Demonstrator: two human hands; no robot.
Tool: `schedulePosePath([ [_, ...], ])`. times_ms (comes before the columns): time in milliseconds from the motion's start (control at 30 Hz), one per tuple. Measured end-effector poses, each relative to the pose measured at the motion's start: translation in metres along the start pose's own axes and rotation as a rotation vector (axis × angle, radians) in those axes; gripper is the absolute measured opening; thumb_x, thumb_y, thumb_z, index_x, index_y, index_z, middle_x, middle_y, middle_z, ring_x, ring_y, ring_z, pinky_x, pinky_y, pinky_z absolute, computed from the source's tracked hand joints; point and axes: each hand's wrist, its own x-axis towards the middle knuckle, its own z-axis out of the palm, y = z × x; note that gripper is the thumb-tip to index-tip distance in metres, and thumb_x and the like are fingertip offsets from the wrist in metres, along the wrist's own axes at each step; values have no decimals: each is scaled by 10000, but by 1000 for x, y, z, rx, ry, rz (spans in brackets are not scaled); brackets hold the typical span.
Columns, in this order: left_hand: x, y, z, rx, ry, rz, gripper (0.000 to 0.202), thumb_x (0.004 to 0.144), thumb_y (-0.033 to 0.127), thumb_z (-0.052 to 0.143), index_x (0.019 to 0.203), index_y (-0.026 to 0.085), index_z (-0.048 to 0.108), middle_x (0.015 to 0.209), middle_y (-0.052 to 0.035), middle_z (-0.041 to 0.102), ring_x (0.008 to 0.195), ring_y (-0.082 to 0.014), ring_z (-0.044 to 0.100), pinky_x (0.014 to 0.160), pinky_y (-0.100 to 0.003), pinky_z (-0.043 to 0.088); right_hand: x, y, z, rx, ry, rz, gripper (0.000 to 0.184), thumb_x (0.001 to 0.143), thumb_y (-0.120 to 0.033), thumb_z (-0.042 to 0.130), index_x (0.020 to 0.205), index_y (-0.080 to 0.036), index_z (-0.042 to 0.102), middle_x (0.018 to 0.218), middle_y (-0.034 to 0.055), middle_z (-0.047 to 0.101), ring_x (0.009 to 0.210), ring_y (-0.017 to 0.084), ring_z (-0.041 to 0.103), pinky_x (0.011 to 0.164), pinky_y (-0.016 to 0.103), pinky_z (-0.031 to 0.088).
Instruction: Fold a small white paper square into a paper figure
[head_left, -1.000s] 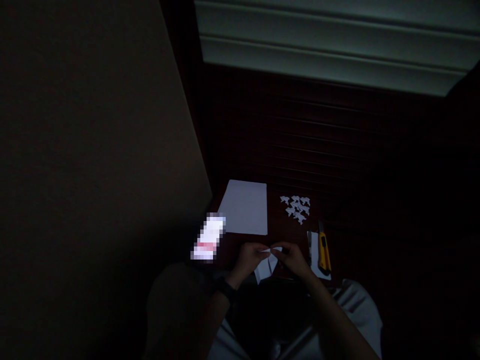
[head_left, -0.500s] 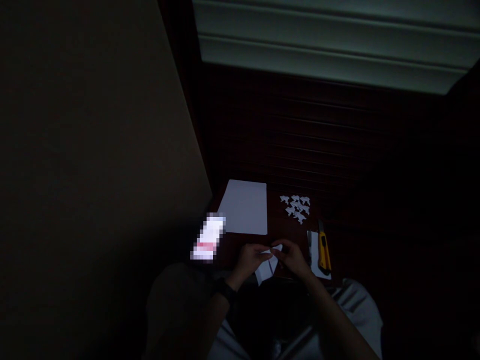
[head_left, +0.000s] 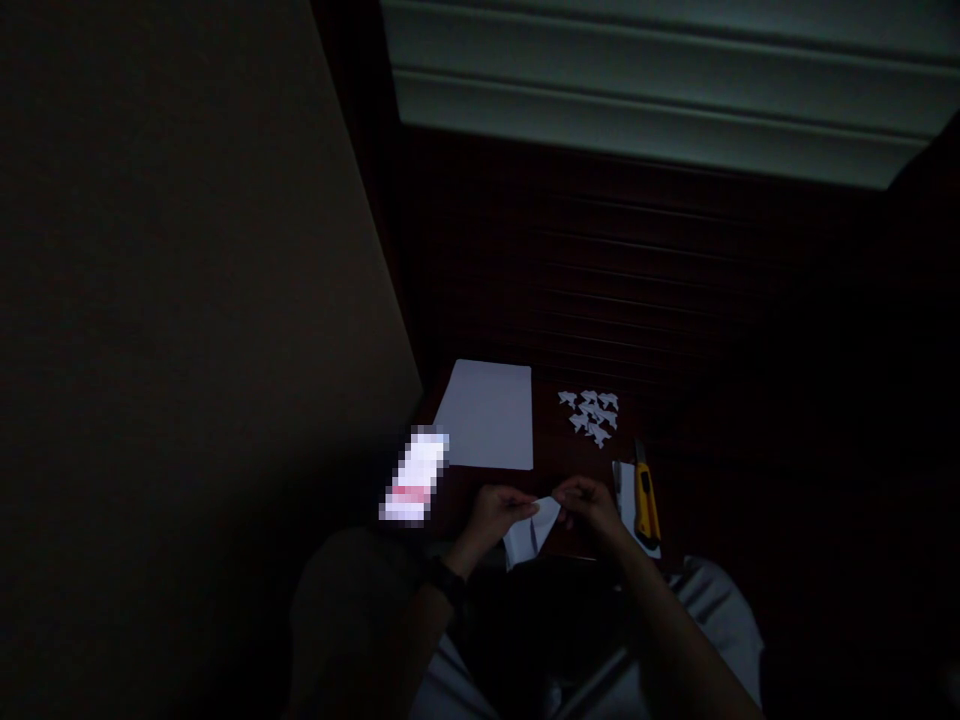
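A piece of white folded paper point(head_left: 528, 537) hangs between my hands at the front edge of the small dark table. My left hand point(head_left: 498, 513) pinches its upper left part, thumb on top. At the upper right corner, the fingers of my right hand point(head_left: 589, 502) are closed on the paper's tip. A crease or shadow runs down the paper's middle. Beyond my right hand lie several small folded white paper pieces point(head_left: 590, 415) in a cluster. The scene is dim, so the finer folds cannot be made out.
A stack or sheet of white paper point(head_left: 489, 415) lies at the table's back left. Beside it is a lit phone point(head_left: 415, 477), its screen blurred. On the right, a yellow utility knife point(head_left: 646, 500) rests on white paper strips point(head_left: 627, 492). A wall point(head_left: 225, 250) rises at the left.
My right hand has shifted slightly right to the paper's corner, away from my left hand. More of the paper's upper part now shows between them.
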Motion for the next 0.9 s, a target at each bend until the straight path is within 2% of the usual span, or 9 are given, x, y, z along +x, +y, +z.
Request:
schedulePosePath([
  [167,0,-1,-7,-19,-69,-40,329,590,367,697,790,106,699,771,-96,699,687,-198,632,629,-261,468,2,3,-4,9,-29,46,243,657,-342,672,757,-127,619,574,26,623,482,128,569,383,197,439],
  [500,-1,2,-6,38,-114,-30,329,622,356,670,827,101,696,825,-109,695,757,-224,634,683,-287,475,6,10,0,-82,13,26,303,639,-403,673,737,-122,618,510,5,593,404,96,512,335,172,396],
  [733,-4,1,5,87,36,-22,304,649,378,638,818,133,700,816,-92,699,746,-220,636,656,-278,483,8,10,2,-121,117,28,353,623,-456,666,732,-125,613,503,2,584,394,99,505,318,179,395],
  [900,-4,0,12,81,79,-49,301,635,362,649,828,137,699,811,-84,701,737,-219,639,641,-275,488,7,5,4,-95,131,32,356,621,-453,670,742,-124,606,495,-4,581,372,89,491,319,181,396],
])
